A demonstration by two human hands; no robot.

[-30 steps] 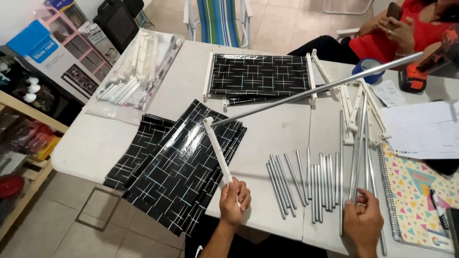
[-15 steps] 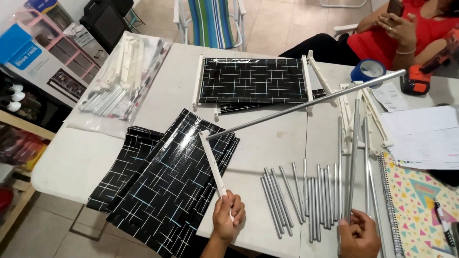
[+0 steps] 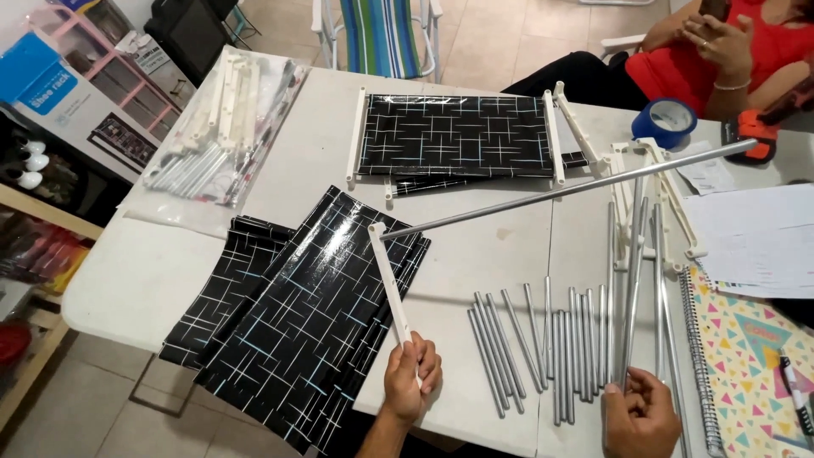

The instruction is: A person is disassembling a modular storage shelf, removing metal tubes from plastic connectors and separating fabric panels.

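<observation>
Left hand [image 3: 410, 377] is closed around the lower end of a white plastic bar [image 3: 390, 284]; a long metal rod [image 3: 568, 191] sits plugged into the bar's upper end and runs up and right across the white table [image 3: 500, 246], its far tip near the blue tape roll [image 3: 664, 123]. Right hand [image 3: 640, 416] rests on the near ends of the loose metal tubes [image 3: 551, 339], fingers curled over one or two; firm grasp or not, cannot tell. Glossy black patterned sheets [image 3: 305, 331] lie under the bar. Risk, as judged: the rod is held only at the socket, so tilting the bar could lever it out or sweep its tip into the tape roll and white frame pieces [image 3: 632, 170].
</observation>
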